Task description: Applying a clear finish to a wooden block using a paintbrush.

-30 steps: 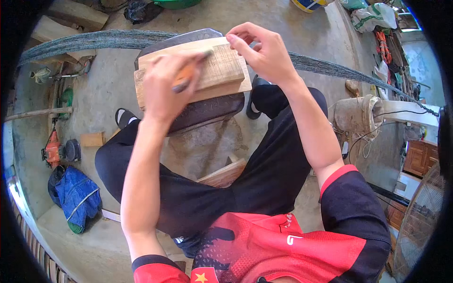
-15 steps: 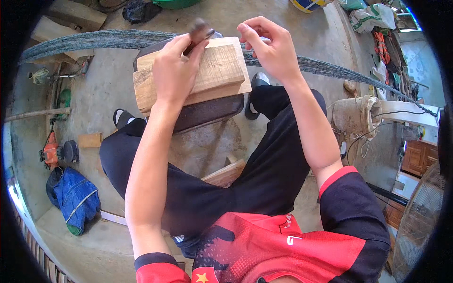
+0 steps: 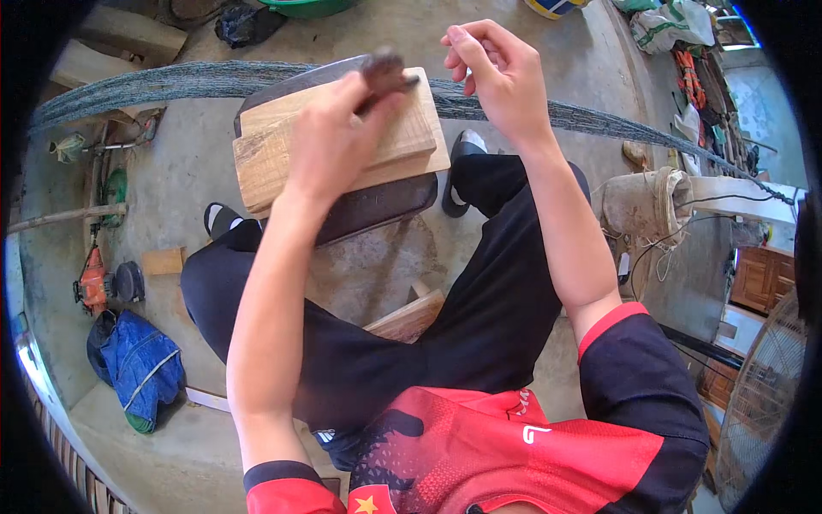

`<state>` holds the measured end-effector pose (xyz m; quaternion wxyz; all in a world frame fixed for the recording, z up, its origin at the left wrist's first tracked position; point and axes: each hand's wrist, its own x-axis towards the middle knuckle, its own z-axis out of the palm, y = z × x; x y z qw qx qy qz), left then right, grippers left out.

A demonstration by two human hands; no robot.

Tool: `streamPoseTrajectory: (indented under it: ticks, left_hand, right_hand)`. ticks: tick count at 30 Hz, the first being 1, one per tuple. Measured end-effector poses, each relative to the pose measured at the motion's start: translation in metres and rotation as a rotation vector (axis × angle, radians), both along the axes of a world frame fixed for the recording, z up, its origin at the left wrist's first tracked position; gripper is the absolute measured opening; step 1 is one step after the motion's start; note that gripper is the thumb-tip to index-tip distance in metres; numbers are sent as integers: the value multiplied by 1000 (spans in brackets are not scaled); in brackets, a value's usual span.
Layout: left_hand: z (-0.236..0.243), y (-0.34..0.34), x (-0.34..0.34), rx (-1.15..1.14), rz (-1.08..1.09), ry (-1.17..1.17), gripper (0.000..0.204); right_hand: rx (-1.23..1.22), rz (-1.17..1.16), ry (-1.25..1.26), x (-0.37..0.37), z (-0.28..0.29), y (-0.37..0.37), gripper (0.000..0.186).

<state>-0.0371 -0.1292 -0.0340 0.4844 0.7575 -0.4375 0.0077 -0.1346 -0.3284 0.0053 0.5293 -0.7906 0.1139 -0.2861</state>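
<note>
My left hand (image 3: 338, 141) is closed round a short tool with a dark brown handle (image 3: 383, 73), blurred by motion. A small dark tip shows at its right end, over the far part of a pale wooden board (image 3: 398, 141). This board lies on a larger light wooden board (image 3: 261, 176), and both rest on a dark, low stool-like block (image 3: 377, 210) between my feet. To the right, my right hand (image 3: 505, 81) hangs in the air, apart from the boards. Its fingers are curled in toward the thumb, and whatever they hold, if anything, is hidden.
A grey-blue net hammock (image 3: 180, 79) stretches across just beyond the block. A wood offcut (image 3: 407, 317) lies between my legs. At right stand a dirty bucket (image 3: 646, 206) and a fan (image 3: 758, 394); a blue bundle (image 3: 141, 364) and an orange machine (image 3: 92, 283) are at left.
My left hand has moved slightly right with the brown-handled tool, which has turned so its tip points more to the right. My right hand has shifted a little right, its fingers more curled.
</note>
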Motion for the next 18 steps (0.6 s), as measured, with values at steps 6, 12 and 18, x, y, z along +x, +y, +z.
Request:
streamPoseTrajectory:
  ticks: [6, 12, 18]
  left_hand:
    - [0, 15, 8, 35, -113, -187, 21]
    - [21, 48, -22, 186, -318, -155, 23]
    - [22, 124, 23, 172, 205, 286, 30]
  right_hand:
    - [16, -3, 16, -2, 3, 2, 29]
    - [30, 39, 23, -4, 2, 0, 29]
    - [-63, 71, 50, -3, -2, 5, 29]
